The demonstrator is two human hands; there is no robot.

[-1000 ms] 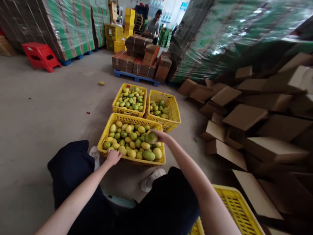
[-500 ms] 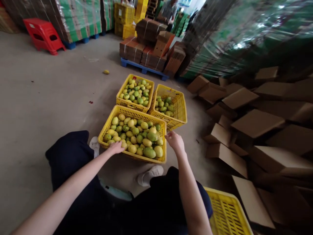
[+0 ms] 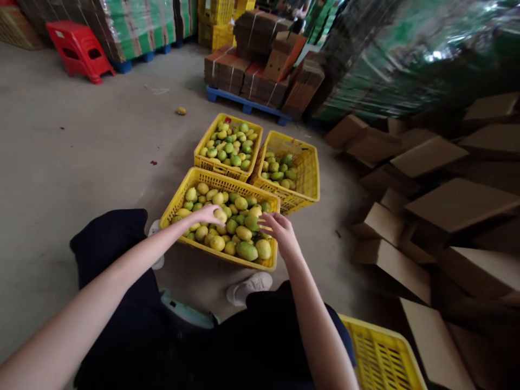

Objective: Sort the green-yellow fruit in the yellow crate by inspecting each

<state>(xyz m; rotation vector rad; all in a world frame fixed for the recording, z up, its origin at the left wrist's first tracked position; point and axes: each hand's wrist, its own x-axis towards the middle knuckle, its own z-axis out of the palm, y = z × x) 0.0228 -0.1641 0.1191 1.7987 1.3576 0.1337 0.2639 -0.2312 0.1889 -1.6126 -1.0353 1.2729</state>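
A yellow plastic crate (image 3: 184, 184) full of yellow and green lemons (image 3: 244, 233) stands in front of my knees. My left hand (image 3: 208, 214) reaches over its left-middle part, thumb and fingers curved round a yellowish lemon (image 3: 220, 216). At the crate's right side my right hand (image 3: 279, 230) hovers with its fingers apart and nothing in them, close to a large green lemon (image 3: 252, 222).
Behind stand two more yellow crates: one full of lemons (image 3: 228, 147), one partly filled (image 3: 311, 173). Cardboard boxes (image 3: 463, 203) are heaped on the right. Another yellow crate (image 3: 382, 352) is by my right leg. A loaded blue pallet (image 3: 247, 105), red stool (image 3: 81, 51) and stray lemon (image 3: 181, 111) lie beyond.
My left hand has moved from the crate's near edge inward over the lemons, up and to the right. My right hand has come left over the crate's right rim, its fingers spreading.
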